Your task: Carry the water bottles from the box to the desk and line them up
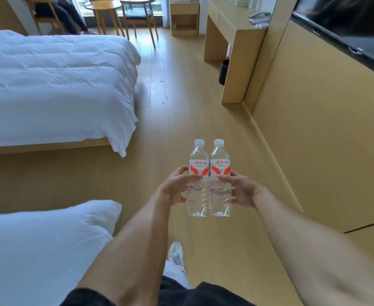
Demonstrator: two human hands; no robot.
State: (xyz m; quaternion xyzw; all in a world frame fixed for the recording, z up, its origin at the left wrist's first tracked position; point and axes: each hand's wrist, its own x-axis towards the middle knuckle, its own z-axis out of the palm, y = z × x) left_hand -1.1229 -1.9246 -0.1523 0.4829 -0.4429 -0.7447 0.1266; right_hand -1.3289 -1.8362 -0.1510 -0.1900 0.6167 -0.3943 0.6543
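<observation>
Both forearms extend forward; left hand [177, 184] and right hand [241, 189] each hold one upright water bottle [198, 177], side by side above the floor. Table [236, 29] lies well ahead; placement and alignment remain.

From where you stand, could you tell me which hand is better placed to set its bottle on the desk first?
Probably the right hand: it grips the right bottle, and the desk lies ahead on that side.
</observation>
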